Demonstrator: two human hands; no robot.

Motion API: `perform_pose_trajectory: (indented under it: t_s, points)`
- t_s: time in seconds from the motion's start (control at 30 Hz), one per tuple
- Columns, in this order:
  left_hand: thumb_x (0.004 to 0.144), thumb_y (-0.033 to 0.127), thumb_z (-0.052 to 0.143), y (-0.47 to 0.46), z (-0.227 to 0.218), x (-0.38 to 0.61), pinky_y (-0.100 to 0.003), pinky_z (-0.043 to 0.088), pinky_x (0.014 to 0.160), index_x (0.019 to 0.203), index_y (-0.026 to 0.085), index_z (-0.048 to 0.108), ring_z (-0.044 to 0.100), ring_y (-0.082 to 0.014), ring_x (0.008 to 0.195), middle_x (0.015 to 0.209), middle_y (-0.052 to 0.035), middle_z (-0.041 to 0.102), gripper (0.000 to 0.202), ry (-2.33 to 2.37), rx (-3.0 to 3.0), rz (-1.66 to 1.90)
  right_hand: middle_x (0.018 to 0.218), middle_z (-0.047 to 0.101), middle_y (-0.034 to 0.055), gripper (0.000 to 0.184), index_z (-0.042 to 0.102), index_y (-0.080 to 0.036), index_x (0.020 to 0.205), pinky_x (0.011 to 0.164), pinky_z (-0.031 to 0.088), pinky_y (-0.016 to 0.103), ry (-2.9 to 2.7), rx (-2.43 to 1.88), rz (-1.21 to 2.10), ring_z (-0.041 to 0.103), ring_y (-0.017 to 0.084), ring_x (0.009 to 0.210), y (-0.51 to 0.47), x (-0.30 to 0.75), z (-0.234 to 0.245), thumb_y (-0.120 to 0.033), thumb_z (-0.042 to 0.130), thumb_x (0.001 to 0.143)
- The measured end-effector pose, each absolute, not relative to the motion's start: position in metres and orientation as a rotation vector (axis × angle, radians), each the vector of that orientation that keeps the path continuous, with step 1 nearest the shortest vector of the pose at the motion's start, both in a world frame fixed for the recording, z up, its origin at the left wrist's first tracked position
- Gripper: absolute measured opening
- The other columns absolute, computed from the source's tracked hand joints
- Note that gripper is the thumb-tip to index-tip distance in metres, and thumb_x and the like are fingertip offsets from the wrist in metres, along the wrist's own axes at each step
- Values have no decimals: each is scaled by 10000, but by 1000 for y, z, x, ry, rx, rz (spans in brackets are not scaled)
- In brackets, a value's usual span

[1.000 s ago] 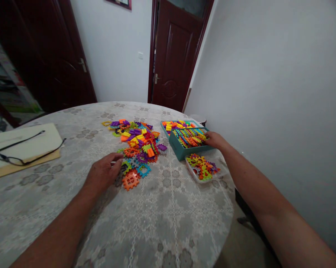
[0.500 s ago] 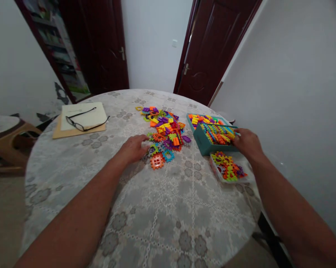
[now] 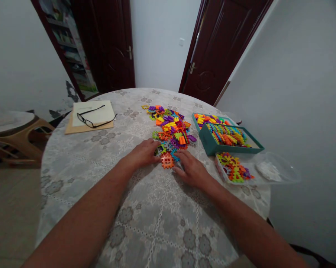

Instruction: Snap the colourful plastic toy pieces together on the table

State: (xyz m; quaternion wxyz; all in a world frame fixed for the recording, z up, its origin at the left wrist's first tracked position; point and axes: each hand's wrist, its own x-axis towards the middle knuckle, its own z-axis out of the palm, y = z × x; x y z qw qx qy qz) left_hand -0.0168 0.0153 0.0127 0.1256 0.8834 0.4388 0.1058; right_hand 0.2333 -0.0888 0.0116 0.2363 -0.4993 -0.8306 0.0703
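On the table [image 3: 154,208], near to far: right hand [image 3: 192,169], thumb and fingers spread, at a blue piece [image 3: 174,156]; orange window piece [image 3: 167,161], lying between the hands; left hand [image 3: 144,153], fingers bent, grip indeterminable; loose pile of plastic pieces [image 3: 171,127], beyond both hands. Risk, as judged: pieces overlap, so lifting one could drag or scatter its neighbours.

No text, label or number can be read. Faint marks on the paper [image 3: 97,117], left of and beyond the left grip [image 3: 144,153], are too blurred to make out.
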Motion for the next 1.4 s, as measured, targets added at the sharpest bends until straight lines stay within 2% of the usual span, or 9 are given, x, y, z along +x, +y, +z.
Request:
perform_pose_trajectory:
  t_s: [0.13, 0.3, 0.53, 0.77, 0.87, 1.03, 1.13, 1.27, 1.4]
  points:
    - [882, 429, 769, 5, 10, -1, -416, 479, 1040, 1409, 259, 622, 616, -324, 1246, 1367, -134, 655, 572, 1298, 2554, 362, 1411, 611, 159, 443, 602, -200, 1393, 1106, 526, 483, -2249, -1435, 139, 601, 303, 1296, -79, 229, -5, -403, 662, 1005]
    - [949, 386, 686, 7, 20, -3, -381, 493, 1021, 1366, 239, 661, 674, -283, 1173, 1289, -123, 731, 443, 1226, 2478, 442, 1276, 664, 148, 258, 661, -195, 1254, 1064, 541, 456, -2171, -1446, 83, 634, 283, 1192, -73, 240, -14, -294, 591, 1026]
    - [947, 224, 568, 19, 23, -17, -354, 504, 968, 1183, 227, 744, 713, -247, 1052, 1158, -90, 785, 294, 1218, 2375, 544, 1298, 670, 153, 289, 653, -205, 1286, 1092, 531, 469, -2117, -1393, 56, 623, 293, 1245, -75, 245, -22, -241, 578, 1010]
    - [928, 274, 559, 26, 21, -20, -312, 481, 748, 906, 221, 687, 641, -205, 793, 825, -33, 702, 140, 1327, 2230, 652, 1281, 678, 146, 281, 680, -214, 1270, 1105, 532, 474, -2138, -1332, 85, 631, 291, 1238, -78, 246, -20, -279, 610, 1006]
    - [950, 314, 555, 25, 21, -17, -286, 472, 692, 890, 219, 671, 616, -178, 717, 758, -2, 663, 162, 1210, 2129, 623, 1270, 683, 146, 268, 691, -206, 1251, 1098, 534, 466, -2160, -1332, 85, 636, 286, 1225, -77, 245, -19, -274, 606, 1006]
    - [968, 327, 605, 15, 10, 1, -380, 526, 916, 1025, 199, 743, 670, -250, 985, 1024, -106, 751, 197, 1134, 2272, 724, 1309, 661, 151, 318, 689, -201, 1281, 1099, 534, 470, -2201, -1329, 91, 625, 291, 1236, -80, 244, -16, -341, 627, 1002]
    - [958, 357, 657, 9, 3, 9, -434, 509, 1027, 1175, 195, 735, 658, -302, 1148, 1208, -151, 730, 282, 1191, 2414, 658, 1356, 640, 157, 389, 684, -207, 1311, 1098, 529, 499, -2244, -1355, 90, 609, 310, 1254, -85, 244, -12, -417, 667, 985]
    - [948, 361, 691, 7, 2, 10, -422, 494, 1063, 1310, 190, 678, 641, -307, 1232, 1320, -153, 701, 401, 1233, 2450, 581, 1434, 612, 161, 528, 653, -212, 1382, 1089, 521, 552, -2294, -1411, 90, 585, 344, 1283, -90, 244, -8, -490, 729, 940]
    - [926, 337, 717, 6, 9, 10, -393, 508, 979, 1326, 223, 668, 675, -284, 1127, 1241, -124, 735, 419, 1283, 2386, 491, 1441, 614, 152, 543, 638, -231, 1409, 1085, 522, 547, -2315, -1419, 108, 578, 340, 1291, -92, 245, -8, -476, 735, 935]
